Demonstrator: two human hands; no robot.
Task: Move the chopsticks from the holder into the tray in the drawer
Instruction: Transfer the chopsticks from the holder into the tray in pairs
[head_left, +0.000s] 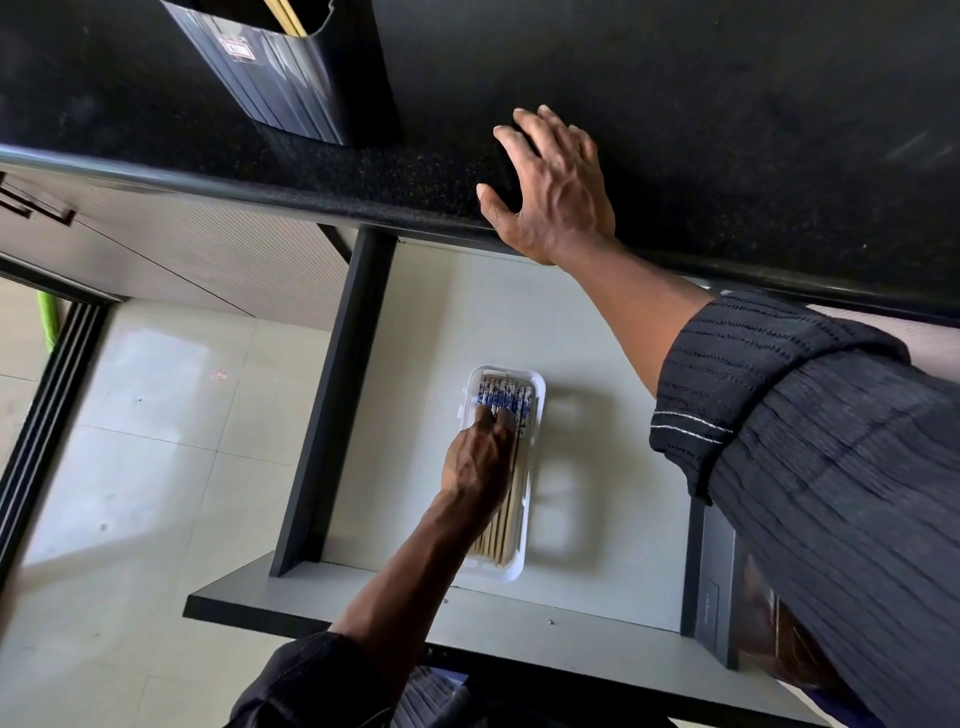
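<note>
Two hands (480, 462), one tray (535, 387)

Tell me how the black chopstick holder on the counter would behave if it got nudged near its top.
The holder looks tall and narrow for its base, so a nudge up high would probably tip it rather than slide it. Only a few chopsticks show inside, so it is likely light. Its ribbed plastic-looking wall seems stiff and should give fingers some purchase.

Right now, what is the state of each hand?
Left hand: fingers pressed on the chopsticks in the tray.
Right hand: open, flat on the countertop, holding nothing.
</note>
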